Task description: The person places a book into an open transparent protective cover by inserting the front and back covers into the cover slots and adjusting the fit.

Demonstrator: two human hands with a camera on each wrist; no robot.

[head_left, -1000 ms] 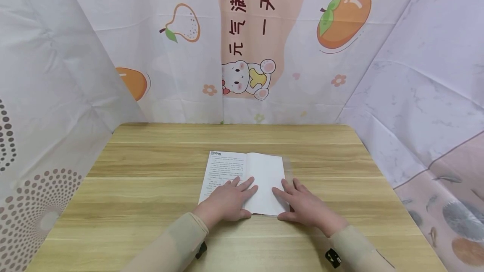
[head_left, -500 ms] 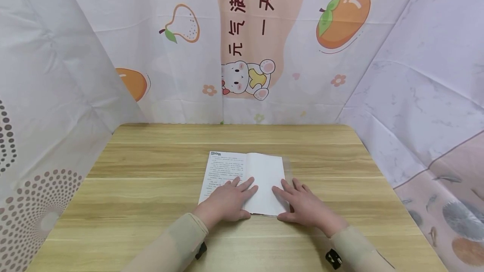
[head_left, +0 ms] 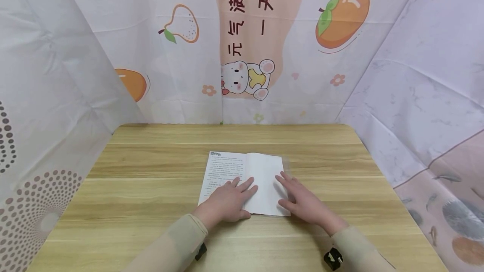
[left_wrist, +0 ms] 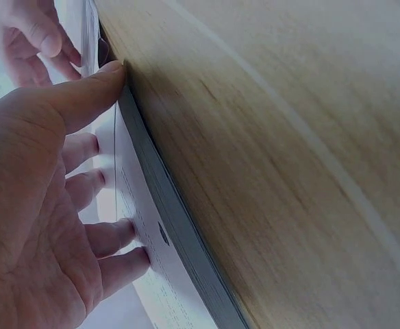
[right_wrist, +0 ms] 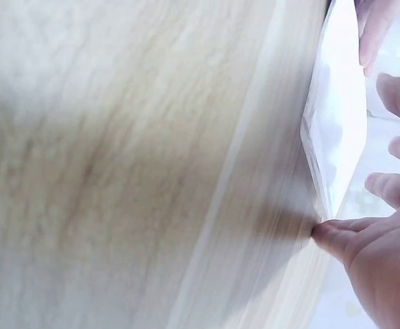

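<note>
An open book lies on the wooden table, its left page covered in small print and its right page plain white. My left hand rests across the middle of the book with fingers spread; in the left wrist view its fingertips touch the page and its thumb lies at the book's near edge. My right hand is over the right edge of the white page, fingers loosely extended. In the right wrist view, one of its fingers reaches the book's corner, while the others are raised above the page.
A clear cover flap sticks out past the book's right side. Bare wooden tabletop surrounds the book. Printed curtains hang behind the table and along both sides.
My right hand has shifted slightly; its thumb has lifted away from the lower right corner of the page and its fingers have moved a little forward. The left hand and the book stay put.
</note>
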